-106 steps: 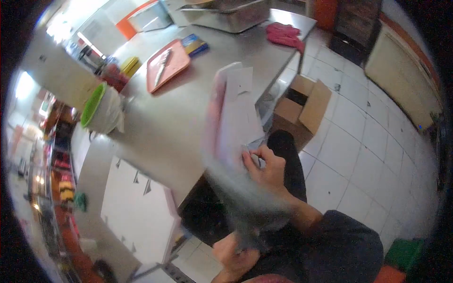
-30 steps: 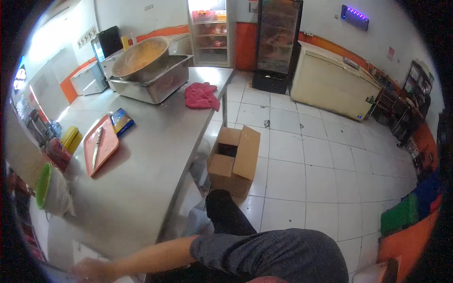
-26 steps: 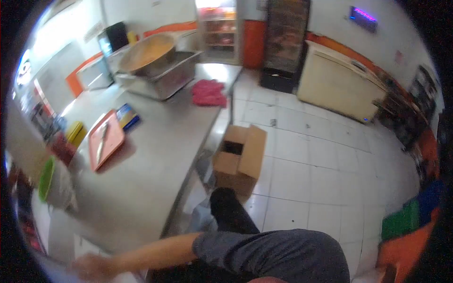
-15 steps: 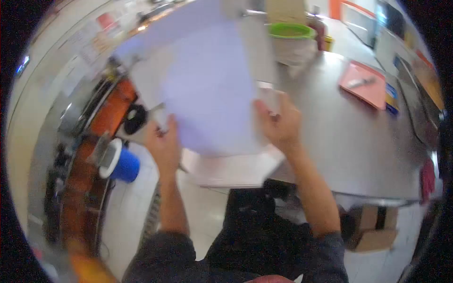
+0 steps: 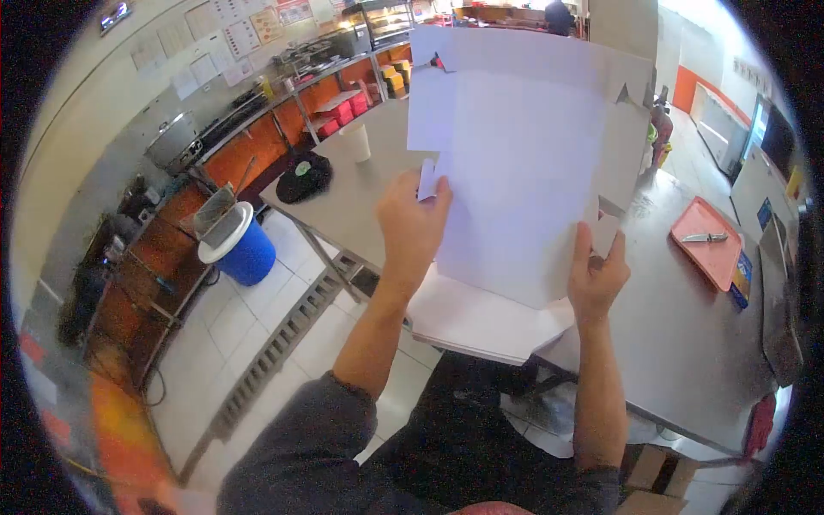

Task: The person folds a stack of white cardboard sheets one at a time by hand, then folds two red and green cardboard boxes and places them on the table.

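Both hands (image 5: 408, 221) (image 5: 598, 285), fingers (image 5: 582, 245) pinched, holding white cardboard (image 5: 524, 163)

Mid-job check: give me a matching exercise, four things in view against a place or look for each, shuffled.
Things:
1. White cardboard sheet
2. Knife
3. Bucket
4. Black item with a green mark

Places or looks:
A. Blue, with a white rim
B. Lying on the pink tray
C. Directly on the tabletop, left of the left hand
D. Held up between the left hand and the right hand

Pairs: 1-D, 2-B, 3-A, 4-C
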{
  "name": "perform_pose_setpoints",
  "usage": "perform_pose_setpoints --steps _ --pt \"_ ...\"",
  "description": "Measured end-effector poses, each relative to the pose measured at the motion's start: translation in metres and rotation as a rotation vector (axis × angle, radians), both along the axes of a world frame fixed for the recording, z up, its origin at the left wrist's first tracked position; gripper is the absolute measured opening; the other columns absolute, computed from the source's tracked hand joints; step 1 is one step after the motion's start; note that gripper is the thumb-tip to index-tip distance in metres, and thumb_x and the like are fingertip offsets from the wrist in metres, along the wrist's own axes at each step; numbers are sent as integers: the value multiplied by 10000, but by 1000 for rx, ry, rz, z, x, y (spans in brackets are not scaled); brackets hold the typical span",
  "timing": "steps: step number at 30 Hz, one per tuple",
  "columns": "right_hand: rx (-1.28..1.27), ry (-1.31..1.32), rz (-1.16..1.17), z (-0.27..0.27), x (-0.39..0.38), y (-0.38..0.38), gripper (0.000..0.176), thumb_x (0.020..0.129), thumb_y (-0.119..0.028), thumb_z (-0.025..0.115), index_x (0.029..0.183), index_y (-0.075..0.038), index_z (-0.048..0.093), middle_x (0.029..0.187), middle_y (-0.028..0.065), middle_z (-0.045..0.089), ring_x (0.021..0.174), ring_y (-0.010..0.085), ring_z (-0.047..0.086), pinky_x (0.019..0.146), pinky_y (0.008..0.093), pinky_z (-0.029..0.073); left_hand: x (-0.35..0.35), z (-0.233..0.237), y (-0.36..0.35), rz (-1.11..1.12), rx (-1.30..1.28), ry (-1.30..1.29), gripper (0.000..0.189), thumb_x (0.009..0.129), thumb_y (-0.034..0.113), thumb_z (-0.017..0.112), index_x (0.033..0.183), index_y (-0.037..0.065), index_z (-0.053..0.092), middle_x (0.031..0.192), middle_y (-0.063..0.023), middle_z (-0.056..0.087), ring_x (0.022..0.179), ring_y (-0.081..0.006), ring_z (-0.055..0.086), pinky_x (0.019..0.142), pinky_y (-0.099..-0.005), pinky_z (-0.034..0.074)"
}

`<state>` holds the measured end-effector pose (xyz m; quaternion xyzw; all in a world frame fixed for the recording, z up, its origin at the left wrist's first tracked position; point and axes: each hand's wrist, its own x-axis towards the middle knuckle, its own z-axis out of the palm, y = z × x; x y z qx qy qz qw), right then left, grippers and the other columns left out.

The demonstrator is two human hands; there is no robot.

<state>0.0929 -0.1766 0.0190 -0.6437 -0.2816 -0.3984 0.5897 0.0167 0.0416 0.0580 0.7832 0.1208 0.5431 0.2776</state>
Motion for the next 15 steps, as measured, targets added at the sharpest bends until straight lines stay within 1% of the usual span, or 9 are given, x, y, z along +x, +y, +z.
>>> perform_pose_setpoints --steps 2,4,5,7,8,11,12,14,15 --pt "-27 14 -45 0 0 1 176 895 -68 628 1025 42 587 836 153 684 704 189 669 610 305 516 2 5 -3 10 9 53 189 797 136 694 888 -20 639 776 -172 608 719 -355 615 633 -421 477" --pt "-28 -3 -34 -1 -1 1 165 889 -53 630 1015 45 590 826 152 680 695 191 665 608 301 512 7 4 3 98 189 175 187 805 153 681 874 -16 639 791 -180 608 733 -364 602 651 -454 469" --pt "-31 -19 -24 -2 -2 0 154 883 -38 631 1004 49 592 817 150 677 686 194 661 606 296 509 9 4 4 103 192 177 187 805 153 681 874 -16 639 791 -180 608 733 -364 602 651 -454 469" --pt "-55 -72 -59 -4 -3 1 143 878 -27 633 992 49 592 806 149 673 669 196 656 598 294 504 13 3 3 149 175 305 202 807 185 677 834 -9 626 783 -178 603 744 -366 594 670 -466 465" --pt "-78 -128 -100 -5 -2 0 132 873 -15 635 980 50 592 795 147 668 653 198 650 590 292 500 14 4 3 155 176 303 202 807 185 677 834 -9 626 783 -178 603 744 -366 594 670 -466 465" --pt "-75 -196 -84 -6 -3 1 120 865 -19 645 950 46 591 785 155 666 626 204 644 573 295 495 20 3 2 148 176 325 198 819 184 660 801 -7 609 773 -176 596 745 -366 592 668 -471 461" --pt "-72 -196 -79 -10 -1 -1 120 865 -19 645 950 46 591 785 155 666 626 204 644 573 295 495 23 2 -4 171 222 275 185 829 174 647 797 -4 609 771 -175 594 727 -366 591 648 -469 460" --pt "-55 -12 -90 -14 0 -4 144 861 -41 659 943 49 582 774 167 660 621 209 642 566 297 497 18 3 -6 196 266 211 173 839 164 634 794 -1 608 768 -175 593 710 -366 589 628 -468 459" --pt "-50 -26 -94 -11 2 -6 144 861 -41 659 943 49 582 774 167 660 621 209 642 566 297 497 10 10 -11 161 264 206 163 847 155 622 830 -7 624 761 -180 595 697 -366 589 605 -466 455"
